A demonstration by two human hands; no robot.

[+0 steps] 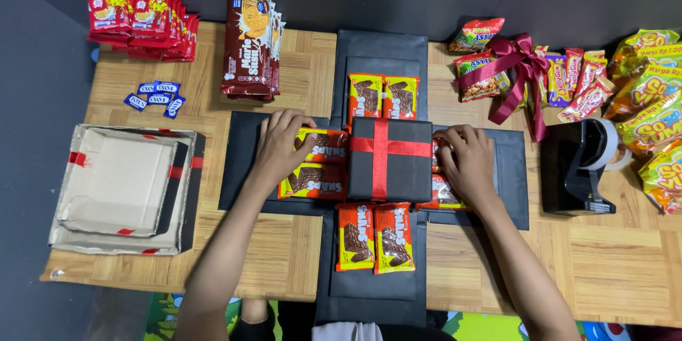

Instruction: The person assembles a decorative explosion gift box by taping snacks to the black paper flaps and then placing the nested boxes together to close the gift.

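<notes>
Black gift box point(389, 170) with red ribbon sits mid-desk on an unfolded black sheet point(511, 192). Left hand point(280, 143) lies flat, fingers spread, on orange snack packets point(316, 170); right hand point(465, 163) presses packets beside the box, gripping nothing. Tape dispenser point(577, 167) near right edge.

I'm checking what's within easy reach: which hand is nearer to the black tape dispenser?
Right. The right hand rests on snack packs just right of the black ribboned box, closer to the tape dispenser. The left hand lies beyond the box.
</notes>
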